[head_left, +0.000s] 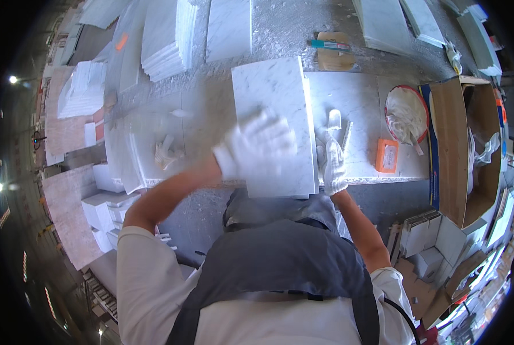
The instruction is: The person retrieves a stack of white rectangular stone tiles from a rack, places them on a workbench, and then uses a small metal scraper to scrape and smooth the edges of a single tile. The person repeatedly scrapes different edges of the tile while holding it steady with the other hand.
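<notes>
A pale grey-veined marble slab [277, 103] lies in front of me, its near end reaching past the bench edge toward my lap. My left hand [257, 146], in a white knit glove, is over its face with the fingers spread; motion blurs it, so contact is uncertain. Beside the slab's right edge, my gloved right hand [333, 167] has its fingers stretched away from me. Just beyond those fingertips is a small round-ended pale piece [334, 119], perhaps a blade; whether the hand holds it is unclear. A narrow grey strip [348, 135] lies alongside.
Right of the slab stand an orange-framed block [387, 156] and a red-rimmed bowl [407, 114] of white paste. A cardboard box [448, 152] borders the bench's right end. Stacked marble slabs [167, 40] stand at the far left. A teal-handled tool [329, 44] lies on cardboard behind.
</notes>
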A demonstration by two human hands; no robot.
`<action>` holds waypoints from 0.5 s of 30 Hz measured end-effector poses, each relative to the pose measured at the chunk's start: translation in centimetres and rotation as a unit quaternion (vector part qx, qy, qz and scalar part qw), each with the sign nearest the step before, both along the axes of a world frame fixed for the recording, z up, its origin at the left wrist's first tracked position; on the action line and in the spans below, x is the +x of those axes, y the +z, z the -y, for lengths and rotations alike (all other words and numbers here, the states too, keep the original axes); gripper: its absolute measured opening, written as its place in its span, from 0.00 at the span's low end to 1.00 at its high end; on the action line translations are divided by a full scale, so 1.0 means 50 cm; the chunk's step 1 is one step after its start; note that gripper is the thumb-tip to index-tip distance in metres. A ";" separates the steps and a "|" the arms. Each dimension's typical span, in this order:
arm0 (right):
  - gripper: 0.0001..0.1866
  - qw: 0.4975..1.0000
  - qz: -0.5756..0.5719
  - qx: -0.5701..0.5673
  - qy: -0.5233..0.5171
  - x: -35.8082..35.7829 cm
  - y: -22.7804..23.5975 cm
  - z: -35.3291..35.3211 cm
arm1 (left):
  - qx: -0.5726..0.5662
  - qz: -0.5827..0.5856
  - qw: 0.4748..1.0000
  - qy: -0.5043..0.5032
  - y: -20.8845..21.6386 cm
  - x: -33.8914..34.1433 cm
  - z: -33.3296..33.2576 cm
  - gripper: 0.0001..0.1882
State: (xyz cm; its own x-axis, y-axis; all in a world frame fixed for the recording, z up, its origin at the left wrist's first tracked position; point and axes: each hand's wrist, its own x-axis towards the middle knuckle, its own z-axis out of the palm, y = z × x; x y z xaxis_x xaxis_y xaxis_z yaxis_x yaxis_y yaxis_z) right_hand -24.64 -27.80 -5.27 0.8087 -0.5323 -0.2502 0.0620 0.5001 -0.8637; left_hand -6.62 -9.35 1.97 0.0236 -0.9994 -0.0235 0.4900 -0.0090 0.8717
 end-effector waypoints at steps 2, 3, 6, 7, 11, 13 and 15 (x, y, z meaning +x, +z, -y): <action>0.31 0.999 -0.033 -0.015 0.002 -0.008 -0.015 -0.004 | -0.057 -0.756 0.651 -0.030 -0.013 0.121 0.049 0.34; 0.30 0.999 -0.048 -0.021 0.003 -0.013 -0.019 -0.004 | -0.090 -0.937 0.332 -0.065 -0.020 0.181 0.087 0.33; 0.29 0.996 -0.080 -0.035 0.010 -0.021 -0.027 -0.006 | -0.148 -0.894 -0.413 -0.094 -0.037 0.228 0.160 0.31; 0.29 0.995 -0.092 -0.038 0.013 -0.024 -0.029 -0.007 | -0.170 -0.884 -0.429 -0.076 -0.039 0.205 0.181 0.30; 0.28 0.990 -0.129 -0.045 0.017 -0.031 -0.051 -0.008 | -0.063 -0.857 -0.510 0.036 0.012 -0.017 0.137 0.29; 0.27 0.987 -0.145 -0.060 0.022 -0.036 -0.072 -0.009 | 0.063 -0.828 -0.540 0.137 0.052 -0.121 0.078 0.33; 0.27 0.980 -0.175 -0.098 -0.008 -0.028 -0.103 -0.012 | 0.018 -0.784 -0.591 0.187 0.053 -0.117 0.039 0.33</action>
State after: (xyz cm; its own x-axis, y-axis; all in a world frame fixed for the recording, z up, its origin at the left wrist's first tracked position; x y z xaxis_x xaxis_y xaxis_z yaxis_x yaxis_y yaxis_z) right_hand -26.05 -27.19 -10.43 0.6824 -0.6103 -0.4024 -0.2494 0.3231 -0.9129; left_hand -12.48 -11.31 4.61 -0.2345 -0.9407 -0.2452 -0.9519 0.1710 0.2542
